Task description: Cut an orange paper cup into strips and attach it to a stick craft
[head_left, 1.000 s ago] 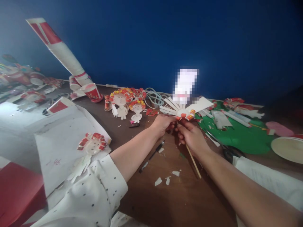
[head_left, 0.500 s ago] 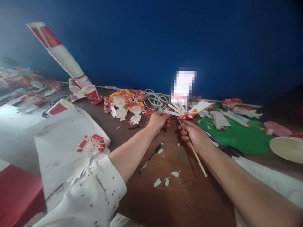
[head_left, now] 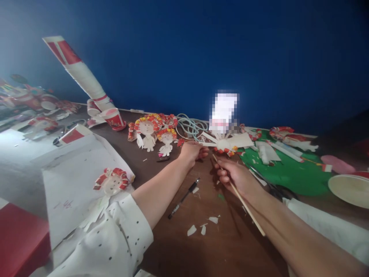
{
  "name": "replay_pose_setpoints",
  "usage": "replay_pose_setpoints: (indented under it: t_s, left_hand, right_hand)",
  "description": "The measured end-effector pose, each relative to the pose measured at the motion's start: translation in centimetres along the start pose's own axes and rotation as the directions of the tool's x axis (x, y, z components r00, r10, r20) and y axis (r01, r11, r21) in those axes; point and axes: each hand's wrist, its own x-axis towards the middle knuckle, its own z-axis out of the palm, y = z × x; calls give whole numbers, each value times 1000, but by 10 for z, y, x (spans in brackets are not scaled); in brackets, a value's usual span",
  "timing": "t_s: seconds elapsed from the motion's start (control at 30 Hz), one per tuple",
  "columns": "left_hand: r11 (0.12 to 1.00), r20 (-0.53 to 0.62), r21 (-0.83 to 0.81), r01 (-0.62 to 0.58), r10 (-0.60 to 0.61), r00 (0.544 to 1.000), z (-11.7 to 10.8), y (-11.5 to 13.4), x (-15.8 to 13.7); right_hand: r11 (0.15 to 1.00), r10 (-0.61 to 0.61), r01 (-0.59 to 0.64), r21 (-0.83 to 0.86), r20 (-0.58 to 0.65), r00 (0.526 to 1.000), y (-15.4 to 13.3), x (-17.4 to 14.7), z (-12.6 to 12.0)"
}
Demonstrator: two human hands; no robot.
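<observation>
My left hand (head_left: 196, 151) pinches one white strip of a cut paper cup (head_left: 226, 144) above the table. Strips fan out from the cup's round white base, and red, orange and yellow curled pieces run along its near edge. My right hand (head_left: 234, 173), just below and to the right, is closed around a thin wooden stick (head_left: 248, 211). The stick slants, its upper tip near the curled edge and apart from it. A black pen (head_left: 183, 198) lies on the table between my forearms, with white paper scraps (head_left: 213, 220) nearby.
Paper dolls (head_left: 148, 132) with curled red and yellow hair stand behind my left hand. A pale cord (head_left: 191, 125) lies coiled at the wall. Further left are a red-and-white cup (head_left: 114, 119) and a tall cup stack (head_left: 83, 77). On the right lies a green sheet (head_left: 291, 175).
The cut cup has turned so its white base faces me and the curls sit along the lower edge. The stick has slid down towards me, away from the cup.
</observation>
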Motion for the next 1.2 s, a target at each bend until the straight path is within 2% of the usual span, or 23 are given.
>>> replay_pose_setpoints:
  t_s: [0.13, 0.2, 0.27, 0.37, 0.53, 0.63, 0.83, 1.07, 1.2]
  left_hand:
    - [999, 56, 45, 17, -19, 998, -1, 0, -2]
    - [996, 68, 86, 0, -6, 998, -2, -1, -4]
    - [994, 69, 106, -23, 16, 998, -2, -2, -4]
    - [994, 80, 101, -46, 38, 996, -2, -4, -3]
    - [987, 131, 151, -61, 41, 991, -2, -5, -4]
    - [994, 148, 107, -39, 23, 989, -2, -4, -5]
    - [999, 343, -23, 45, -34, 939, -5, -3, -5]
    - [995, 337, -64, 72, -46, 941, -6, -3, -3]
    - [994, 334, -81, 79, -48, 941, -6, -4, -3]
  right_hand:
    - [991, -111, 116, -59, 80, 991, 8, -8, 9]
    - [984, -167, 170, -48, 77, 983, 10, -2, 9]
    - [991, -137, 137, 2, 54, 989, 10, 8, 8]
    - [995, -66, 58, 86, 87, 994, 9, 21, 7]
    - [982, -90, 60, 177, 161, 983, 6, 26, 10]
    - [978, -98, 63, 200, 168, 981, 4, 26, 9]
    - [984, -127, 108, 142, 139, 982, 0, 30, 0]
    - [996, -69, 58, 66, 173, 983, -4, 33, -9]
    - [996, -92, 91, 18, 145, 985, -4, 31, -9]
